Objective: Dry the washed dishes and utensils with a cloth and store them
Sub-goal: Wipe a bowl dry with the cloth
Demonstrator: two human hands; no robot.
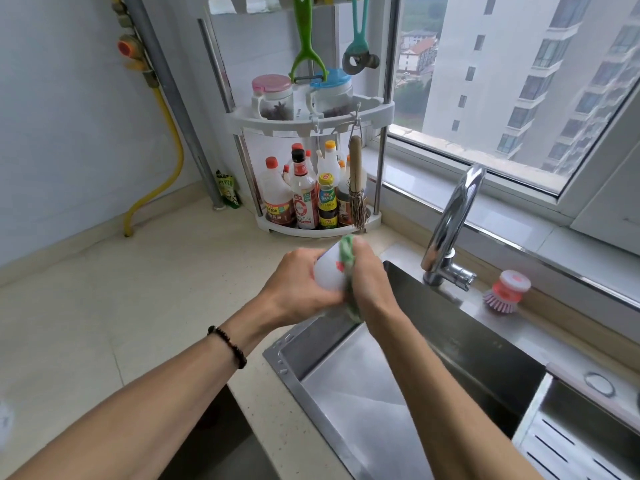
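The fingers of the left hand [294, 285] curl round a white cup [330, 271] with a small red mark on its side, holding it up in the air just over the near left corner of the sink [450, 327]. The fingers of the right hand [372, 275] are closed on a green cloth [347, 251] and press it against the cup's right side; the cloth shows above the hand and again below it, trailing down past the wrist. The two hands meet at the cup, touching or nearly so. A dark bead bracelet [228, 344] sits on the left wrist.

Below the hands the steel sink lies open, with a slotted tray [571, 441] at its far right end. The curved tap [453, 223] rises behind the sink, and a pink dish brush [507, 291] stands on the ledge just right of the tap's base. To the left of the sink stretches the pale desk [138, 306].

In the corner behind the hands stands a white rack [311, 116]. Its lower shelf holds a cluster of sauce bottles [304, 195], with a straw brush [356, 181] hanging beside them. Its upper shelf carries two jars, one with a pink lid [272, 83] and one with a blue lid [330, 77]. A green peeler [306, 46] and a teal tool [358, 46] hang above them. A yellow hose [169, 161] runs down the left wall, and a window [519, 98] looks out on tall buildings.
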